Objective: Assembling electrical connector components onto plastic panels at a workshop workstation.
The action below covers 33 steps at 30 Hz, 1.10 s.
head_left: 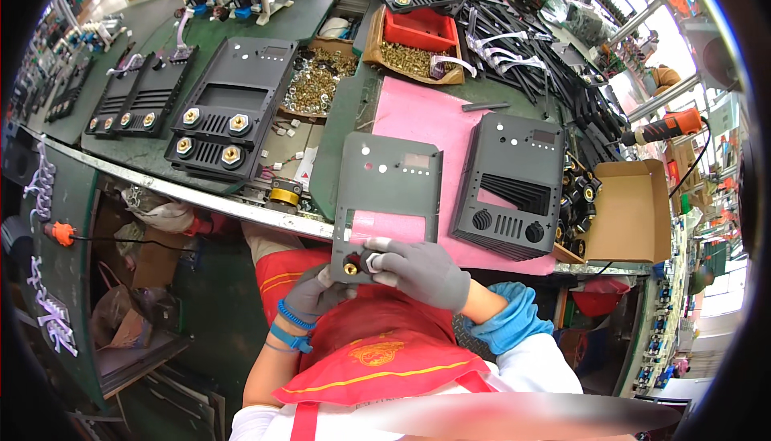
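A dark grey front panel (385, 188) with a rectangular window leans over the table's front edge, close to my body. Grey gloves cover both hands. My left hand (316, 290) grips the panel's lower left corner, its fingers partly hidden behind the edge. At the panel's lower part, my right hand (422, 274) pinches a silvery hex nut (374, 263). Just left of that nut, a brass fitting (350, 269) sits in the panel. My right fingers cover much of the panel's lower right. Beneath its upper part lies a pink sheet (408, 112).
Similar panels form a stack (512, 169) at right, beside a cardboard box (630, 212) and black round connectors (575, 204). A panel with hex-nutted fittings (229, 104) lies left. Behind are trays of brass parts (320, 81), a red bin (419, 30) and an orange electric screwdriver (671, 125).
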Tool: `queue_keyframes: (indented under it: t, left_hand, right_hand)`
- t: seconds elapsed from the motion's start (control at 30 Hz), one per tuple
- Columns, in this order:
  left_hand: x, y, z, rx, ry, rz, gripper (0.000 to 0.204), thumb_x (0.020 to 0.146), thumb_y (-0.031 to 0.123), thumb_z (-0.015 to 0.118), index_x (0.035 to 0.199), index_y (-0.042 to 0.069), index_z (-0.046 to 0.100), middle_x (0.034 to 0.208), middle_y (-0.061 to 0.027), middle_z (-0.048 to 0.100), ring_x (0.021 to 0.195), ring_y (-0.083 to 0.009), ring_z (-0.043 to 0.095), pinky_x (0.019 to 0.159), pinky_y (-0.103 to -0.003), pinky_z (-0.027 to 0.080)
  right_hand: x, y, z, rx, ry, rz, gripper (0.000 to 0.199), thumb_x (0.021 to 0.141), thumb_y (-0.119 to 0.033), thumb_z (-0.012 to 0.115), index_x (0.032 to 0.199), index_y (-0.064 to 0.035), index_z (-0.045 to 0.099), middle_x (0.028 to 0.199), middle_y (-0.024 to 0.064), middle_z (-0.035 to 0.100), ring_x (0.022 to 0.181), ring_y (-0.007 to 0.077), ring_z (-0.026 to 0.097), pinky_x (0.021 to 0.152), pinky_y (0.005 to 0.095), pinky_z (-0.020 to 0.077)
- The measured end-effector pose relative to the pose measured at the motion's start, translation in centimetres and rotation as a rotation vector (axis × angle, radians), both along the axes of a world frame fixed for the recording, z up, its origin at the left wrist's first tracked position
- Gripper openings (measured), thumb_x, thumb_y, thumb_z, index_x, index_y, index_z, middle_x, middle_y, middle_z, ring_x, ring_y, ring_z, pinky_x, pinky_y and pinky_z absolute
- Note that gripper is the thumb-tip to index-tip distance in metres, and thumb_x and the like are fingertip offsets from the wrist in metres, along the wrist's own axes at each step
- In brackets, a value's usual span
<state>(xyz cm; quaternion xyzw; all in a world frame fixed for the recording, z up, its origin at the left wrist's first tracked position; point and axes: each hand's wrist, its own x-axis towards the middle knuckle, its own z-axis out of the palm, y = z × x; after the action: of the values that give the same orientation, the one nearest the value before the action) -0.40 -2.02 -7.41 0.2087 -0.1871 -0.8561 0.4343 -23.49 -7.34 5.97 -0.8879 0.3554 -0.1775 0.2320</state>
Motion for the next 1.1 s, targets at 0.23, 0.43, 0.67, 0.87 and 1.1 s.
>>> queue_keyframes:
  t: [0.23,0.43,0.67,0.87,1.1]
  left_hand:
    - [-1.9,-0.3,-1.0,0.006,0.334,-0.264,0.069,0.089,0.046,0.064,0.136,0.001,0.042,0.124,-0.0133,0.058,0.101,-0.0225,0.063,0.088,-0.034,0.053]
    - [-2.1,0.1,1.1,-0.011,0.226,-0.028,0.064,0.089,0.043,0.064,0.134,0.002,0.046,0.123,-0.0109,0.058,0.11,-0.0234,0.06,0.092,-0.038,0.053]
    - [-1.0,0.7,0.4,0.166,0.279,-0.114,0.048,0.097,0.039,0.053,0.132,0.006,0.049,0.121,-0.0097,0.061,0.108,-0.0224,0.061,0.091,-0.04,0.053]
    - [-0.3,1.3,-0.1,0.089,0.26,-0.164,0.05,0.099,0.04,0.047,0.137,0.006,0.044,0.122,-0.0102,0.059,0.105,-0.0237,0.061,0.09,-0.04,0.052]
    - [-2.2,-0.5,0.3,-0.026,0.101,-0.092,0.058,0.093,0.04,0.06,0.136,0.005,0.043,0.122,-0.0118,0.058,0.105,-0.0274,0.061,0.089,-0.04,0.051]
  right_hand:
    - [-1.5,-0.1,0.2,0.155,-0.1,0.016,0.023,0.083,-0.017,0.07,0.101,-0.009,0.06,0.121,0.0101,0.062,0.08,0.033,0.066,0.065,0.0379,0.0534]
    - [-0.8,-0.9,0.9,0.217,-0.148,-0.022,0.023,0.082,-0.015,0.071,0.1,-0.0084,0.059,0.121,0.0111,0.062,0.082,0.0334,0.067,0.067,0.0371,0.054]
    - [-1.6,-0.8,0.9,0.253,-0.062,0.085,0.021,0.084,-0.018,0.07,0.099,-0.008,0.06,0.123,0.0101,0.062,0.084,0.0321,0.067,0.068,0.0367,0.0544]
    - [-1.4,-1.0,0.2,0.18,-0.065,-0.011,0.021,0.085,-0.02,0.068,0.104,-0.0117,0.062,0.113,0.0097,0.065,0.083,0.0332,0.066,0.069,0.0381,0.054]
    - [-1.2,-1.7,0.4,0.176,-0.116,-0.087,0.024,0.077,-0.011,0.074,0.098,-0.0078,0.064,0.115,0.0091,0.067,0.091,0.029,0.068,0.073,0.0324,0.0556]
